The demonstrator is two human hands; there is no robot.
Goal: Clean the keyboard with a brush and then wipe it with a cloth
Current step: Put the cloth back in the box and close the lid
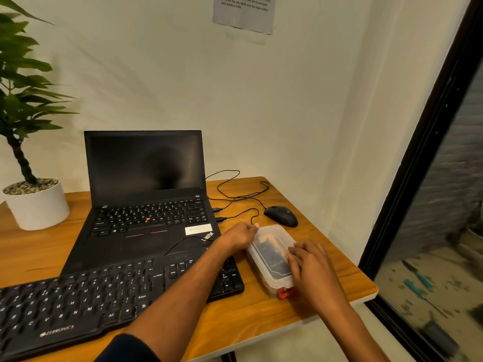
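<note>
The wooden tabletop (261, 320) carries an open black laptop (146, 194) at the back, with a potted plant (34, 194) to its left. In front lies the black keyboard (104, 296), its right end just beside a clear lidded plastic box (271, 246) with a red latch at its near end. A black mouse (281, 216) sits behind the box. The left hand (239, 235) curls round the box's far left edge, its grip holding it; the right hand (311, 267) rests on the lid, fingers straight, grip open. Something dark shows through the lid, unclear what
</note>
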